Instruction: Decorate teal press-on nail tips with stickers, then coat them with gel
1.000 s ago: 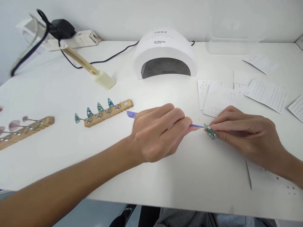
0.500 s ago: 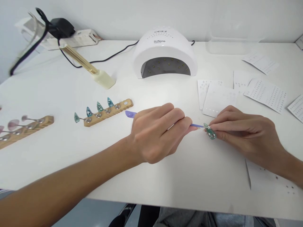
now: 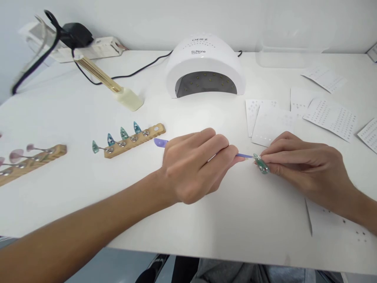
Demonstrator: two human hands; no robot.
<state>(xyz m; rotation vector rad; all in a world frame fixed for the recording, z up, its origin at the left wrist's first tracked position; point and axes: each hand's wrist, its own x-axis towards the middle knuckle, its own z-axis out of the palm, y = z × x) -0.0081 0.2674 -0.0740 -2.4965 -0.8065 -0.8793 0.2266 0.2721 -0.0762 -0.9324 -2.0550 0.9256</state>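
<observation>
My left hand [image 3: 197, 167] is closed around a slim purple nail tool [image 3: 161, 143], its wide flat end sticking out to the left. The tool's thin tip reaches the upper end of a green press-on nail [image 3: 262, 165] with silvery decorations. Pinched between the fingers of my right hand [image 3: 309, 167], the nail is tilted, and whatever supports it from behind is hidden. Left of my hands lies a wooden nail stand [image 3: 135, 140] bearing several blue and green press-on nails. Another wooden stand [image 3: 35, 163] with pink nails is at the far left.
A white nail lamp [image 3: 206, 59] stands at the back. White sticker sheets [image 3: 331, 118] lie on the right, one sheet [image 3: 330, 220] partly under my right arm. A gold-handled brush [image 3: 108, 84], black cable [image 3: 132, 72] and power strip [image 3: 103, 46] are at back left.
The purple tool and my left hand have shifted very slightly left. My right hand keeps the green nail in nearly the same place.
</observation>
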